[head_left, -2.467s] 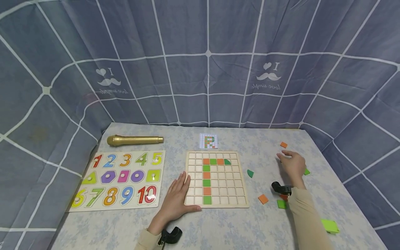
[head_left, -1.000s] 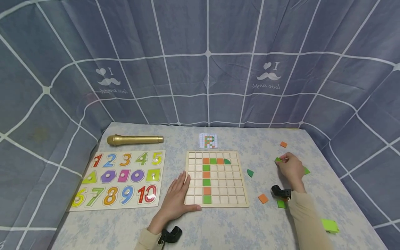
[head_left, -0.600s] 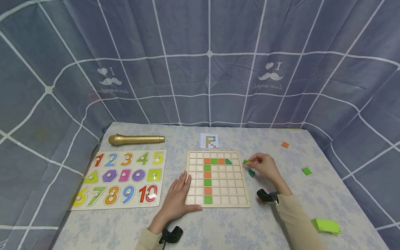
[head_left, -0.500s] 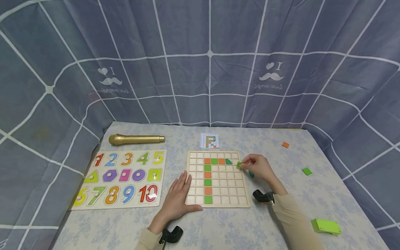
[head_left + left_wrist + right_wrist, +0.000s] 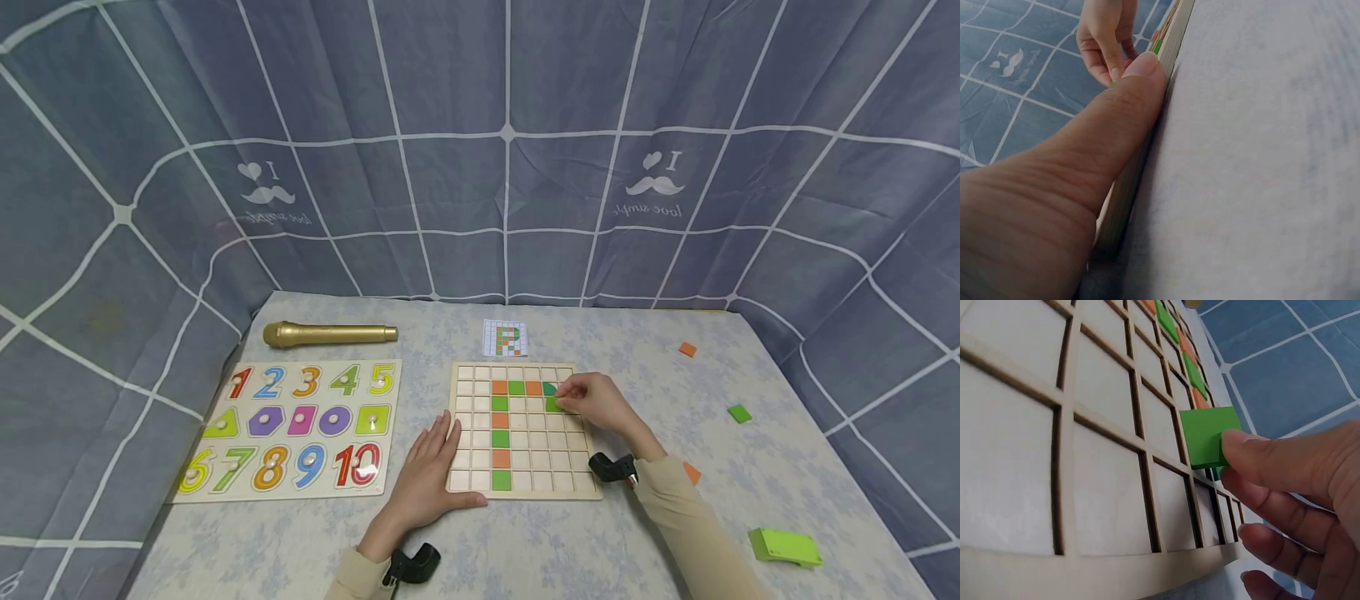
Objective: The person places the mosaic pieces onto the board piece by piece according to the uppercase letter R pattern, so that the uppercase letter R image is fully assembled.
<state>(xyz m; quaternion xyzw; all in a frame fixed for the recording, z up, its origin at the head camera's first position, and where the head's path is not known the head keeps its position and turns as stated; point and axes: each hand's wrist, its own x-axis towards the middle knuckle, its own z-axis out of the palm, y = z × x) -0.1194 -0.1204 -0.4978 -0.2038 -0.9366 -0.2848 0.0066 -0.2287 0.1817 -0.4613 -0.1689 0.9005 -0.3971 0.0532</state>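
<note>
My right hand [image 5: 600,404] pinches a green square tile [image 5: 1204,434] between thumb and fingers. The tile is tilted over a cell of the wooden grid board [image 5: 540,460], just below a dark green quarter-round piece [image 5: 549,388] in the upper row. Orange and green squares sit in that row and down one column [image 5: 500,439]. With fingers straight, my left hand [image 5: 423,479] rests at the board's lower left corner, its thumb [image 5: 1129,100] along the near edge. A small card [image 5: 506,338] with a coloured letter R pattern lies behind the board.
To the left are a number and shape puzzle [image 5: 281,442] and a gold microphone [image 5: 330,334]. On the right lie an orange tile [image 5: 687,349], a green tile [image 5: 739,413], another orange tile [image 5: 691,472] partly behind the sleeve, and a lime block [image 5: 785,547].
My right hand has picked up a green square tile on the right and carried it left over the board. It now hides the loose dark green quarter-round. My left hand has stayed put.
</note>
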